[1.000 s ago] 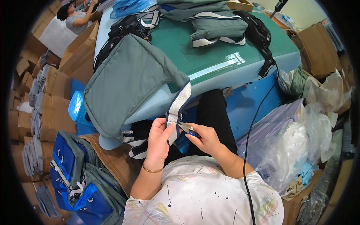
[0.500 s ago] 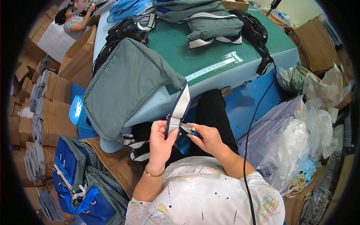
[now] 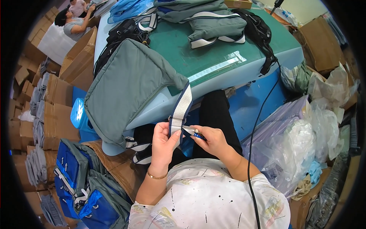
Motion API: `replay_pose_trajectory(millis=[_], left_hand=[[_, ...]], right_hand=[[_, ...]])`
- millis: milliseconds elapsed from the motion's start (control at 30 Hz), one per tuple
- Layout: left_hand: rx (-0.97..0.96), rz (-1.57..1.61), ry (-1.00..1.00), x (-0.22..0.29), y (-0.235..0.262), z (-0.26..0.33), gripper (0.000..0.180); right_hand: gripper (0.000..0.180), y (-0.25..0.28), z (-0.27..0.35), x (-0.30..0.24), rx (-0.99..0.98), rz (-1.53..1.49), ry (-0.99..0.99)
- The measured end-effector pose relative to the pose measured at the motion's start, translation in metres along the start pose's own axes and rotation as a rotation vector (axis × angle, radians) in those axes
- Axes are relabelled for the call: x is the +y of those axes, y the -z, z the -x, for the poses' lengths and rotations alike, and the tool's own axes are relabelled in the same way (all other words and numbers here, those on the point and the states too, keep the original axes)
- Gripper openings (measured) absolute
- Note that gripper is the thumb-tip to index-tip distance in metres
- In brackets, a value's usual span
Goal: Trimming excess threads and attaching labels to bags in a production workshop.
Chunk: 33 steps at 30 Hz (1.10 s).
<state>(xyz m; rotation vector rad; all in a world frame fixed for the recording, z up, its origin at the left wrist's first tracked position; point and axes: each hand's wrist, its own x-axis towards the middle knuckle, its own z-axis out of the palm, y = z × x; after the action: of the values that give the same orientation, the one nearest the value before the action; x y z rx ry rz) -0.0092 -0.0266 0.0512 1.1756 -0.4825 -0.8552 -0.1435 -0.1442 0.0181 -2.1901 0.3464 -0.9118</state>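
A grey-green padded bag panel (image 3: pixel 126 76) hangs over the near left edge of the table. From its corner a white webbing strap with navy edges (image 3: pixel 182 103) runs down to my hands. My left hand (image 3: pixel 164 143) pinches that strap between thumb and fingers. My right hand (image 3: pixel 211 141) is closed on small thread snips with a blue handle (image 3: pixel 197 134). Their metal blades touch the strap's right edge, beside my left thumb. How far apart the blades are is too small to tell. More of the white and navy strap hangs below the panel, left of my lap.
On the table with a green top (image 3: pixel 167 49) lie folded grey-green bags (image 3: pixel 217 28) and black straps (image 3: pixel 259 30). Blue and grey bags (image 3: pixel 87 191) fill a carton at lower left. A black cable (image 3: pixel 255 133) crosses my right side. Plastic wrap (image 3: pixel 293 149) is heaped at right.
My hands, the strap and the snips hold almost the same place. In the far upper left, a second person shows more behind the seated person.
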Motion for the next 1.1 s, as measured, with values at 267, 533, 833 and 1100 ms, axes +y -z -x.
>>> replay_pose_trajectory(millis=[267,533,833,1100], left_hand=[[0.003,0.351,0.238,0.001,0.010,-0.003,0.025],[-0.103,0.706,0.366,-0.010,0.021,-0.006,0.023],[-0.132,0.631,0.375,-0.012,0.013,-0.004,0.019],[-0.145,0.625,0.369,-0.014,0.011,-0.003,0.019]], right_hand=[[0.027,0.003,0.001,-0.001,0.012,-0.088,-0.047],[0.029,-0.002,0.003,-0.002,0.005,-0.147,-0.132],[0.031,-0.003,0.000,-0.003,-0.037,-0.213,-0.110],[0.029,0.001,0.001,-0.006,-0.126,-0.268,-0.216]])
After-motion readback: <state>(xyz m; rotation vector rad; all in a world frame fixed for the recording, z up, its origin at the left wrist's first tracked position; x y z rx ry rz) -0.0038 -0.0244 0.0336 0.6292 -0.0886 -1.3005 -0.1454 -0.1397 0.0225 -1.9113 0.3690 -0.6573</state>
